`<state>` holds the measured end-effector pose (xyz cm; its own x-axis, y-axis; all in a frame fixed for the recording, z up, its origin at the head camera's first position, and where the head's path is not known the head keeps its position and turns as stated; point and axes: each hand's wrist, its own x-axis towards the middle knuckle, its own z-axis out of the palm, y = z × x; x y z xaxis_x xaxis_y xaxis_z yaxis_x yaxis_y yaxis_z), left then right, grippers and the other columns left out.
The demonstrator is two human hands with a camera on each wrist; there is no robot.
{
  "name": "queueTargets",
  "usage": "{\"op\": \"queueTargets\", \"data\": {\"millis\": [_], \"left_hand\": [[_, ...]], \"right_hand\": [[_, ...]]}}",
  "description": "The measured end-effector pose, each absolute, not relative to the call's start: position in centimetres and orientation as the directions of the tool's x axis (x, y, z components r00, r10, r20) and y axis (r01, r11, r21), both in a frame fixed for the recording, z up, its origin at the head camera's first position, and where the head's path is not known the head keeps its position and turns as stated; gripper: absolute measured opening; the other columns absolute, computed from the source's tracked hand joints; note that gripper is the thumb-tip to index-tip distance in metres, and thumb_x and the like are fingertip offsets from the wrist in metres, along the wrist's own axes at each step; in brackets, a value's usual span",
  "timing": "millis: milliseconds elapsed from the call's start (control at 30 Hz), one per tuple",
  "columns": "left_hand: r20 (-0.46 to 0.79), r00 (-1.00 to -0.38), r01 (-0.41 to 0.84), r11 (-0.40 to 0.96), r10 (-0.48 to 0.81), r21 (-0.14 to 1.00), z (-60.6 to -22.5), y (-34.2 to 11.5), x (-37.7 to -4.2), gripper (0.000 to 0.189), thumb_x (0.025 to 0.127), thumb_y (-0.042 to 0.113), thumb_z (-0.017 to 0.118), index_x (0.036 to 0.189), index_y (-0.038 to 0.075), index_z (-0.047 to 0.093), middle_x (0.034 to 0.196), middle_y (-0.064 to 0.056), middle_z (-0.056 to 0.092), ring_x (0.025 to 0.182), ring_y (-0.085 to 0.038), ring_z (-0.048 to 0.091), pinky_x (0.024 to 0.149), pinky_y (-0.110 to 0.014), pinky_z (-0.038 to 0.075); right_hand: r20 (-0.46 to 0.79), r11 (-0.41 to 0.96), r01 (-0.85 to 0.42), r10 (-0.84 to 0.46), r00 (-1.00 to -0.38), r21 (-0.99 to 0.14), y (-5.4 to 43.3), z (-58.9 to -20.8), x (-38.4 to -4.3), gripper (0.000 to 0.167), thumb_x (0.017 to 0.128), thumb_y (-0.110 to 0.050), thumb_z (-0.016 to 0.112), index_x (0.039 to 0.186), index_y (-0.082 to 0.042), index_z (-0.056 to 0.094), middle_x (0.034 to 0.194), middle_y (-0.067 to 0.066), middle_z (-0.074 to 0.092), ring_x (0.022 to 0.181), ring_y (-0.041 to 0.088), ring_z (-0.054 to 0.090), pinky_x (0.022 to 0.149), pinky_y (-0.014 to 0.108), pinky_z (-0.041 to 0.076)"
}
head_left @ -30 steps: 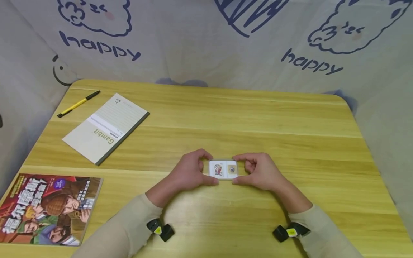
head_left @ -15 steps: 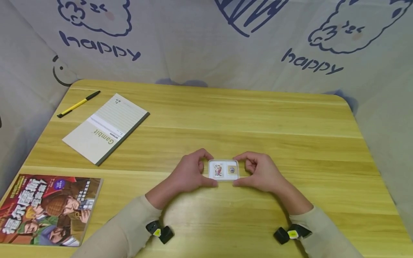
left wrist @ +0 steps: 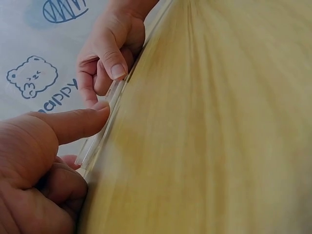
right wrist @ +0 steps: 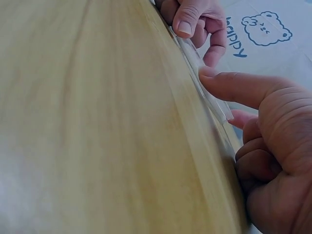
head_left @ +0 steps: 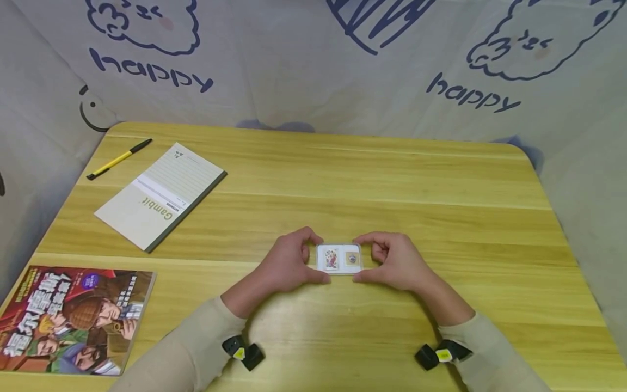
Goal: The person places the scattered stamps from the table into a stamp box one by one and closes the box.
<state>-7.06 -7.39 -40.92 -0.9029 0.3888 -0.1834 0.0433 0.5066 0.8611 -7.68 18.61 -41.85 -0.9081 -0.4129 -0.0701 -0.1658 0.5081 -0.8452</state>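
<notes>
A small flat rectangular clear case [head_left: 344,268] with a white inside lies low over the table, in front of me. Its left part shows a colourful picture like a playing-card figure [head_left: 331,259]; the right part has a tan square [head_left: 352,258] with a small round blue-grey mark. My left hand [head_left: 286,260] pinches the case's left end between thumb and forefinger. At the right end, my right hand [head_left: 400,260] grips it the same way. Both wrist views show the case edge-on, thumbs on the near side [left wrist: 113,100], its edge close to the wood [right wrist: 207,92].
The wooden table [head_left: 392,185] reaches back to a pale cloth [head_left: 294,65] with drawings. Left of the hands lie a notebook [head_left: 161,190], a yellow and black pen [head_left: 117,159] and a comic-style book [head_left: 78,321]. A black wrist device [head_left: 244,353] sits on each sleeve.
</notes>
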Motion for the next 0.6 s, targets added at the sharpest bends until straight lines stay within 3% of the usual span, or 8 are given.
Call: {"op": "queueTargets", "data": {"millis": [600], "left_hand": [[-0.178, -0.901, 0.057, 0.515, 0.396, 0.855, -41.07, -7.27, -7.33, 0.068, 0.067, 0.016, 0.095, 0.123, 0.004, 0.060, 0.069, -0.003, 0.049, 0.054, -0.012, 0.043, 0.050, -0.026, 0.036]], "right_hand": [[-0.064, 0.503, -0.171, -0.416, -0.907, -0.847, 18.65, -41.93, -7.83, 0.057, 0.063, -0.022, 0.097, 0.113, -0.010, 0.073, 0.058, -0.007, 0.037, 0.054, 0.010, 0.035, 0.061, 0.027, 0.038]]}}
